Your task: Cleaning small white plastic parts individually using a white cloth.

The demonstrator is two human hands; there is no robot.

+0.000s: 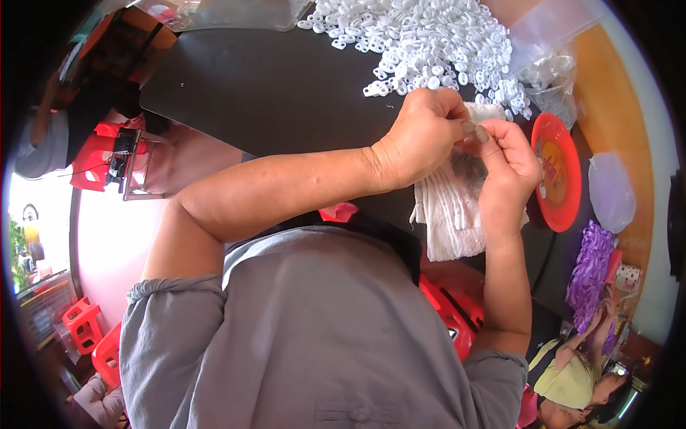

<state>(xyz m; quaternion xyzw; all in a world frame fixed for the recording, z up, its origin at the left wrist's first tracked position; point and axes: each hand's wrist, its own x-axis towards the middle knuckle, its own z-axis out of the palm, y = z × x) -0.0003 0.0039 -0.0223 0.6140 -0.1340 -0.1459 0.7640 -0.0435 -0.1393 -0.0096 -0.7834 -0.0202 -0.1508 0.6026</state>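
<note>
- My left hand and right hand nearly meet, thumbs and fingertips pinched; I cannot tell what, if anything, they grip.
- Beneath them lies a white cloth, folded, ribbed, greyish in one patch.
- Just beyond, small white pieces, rounded and pierced, lie heaped on the dark table.
</note>
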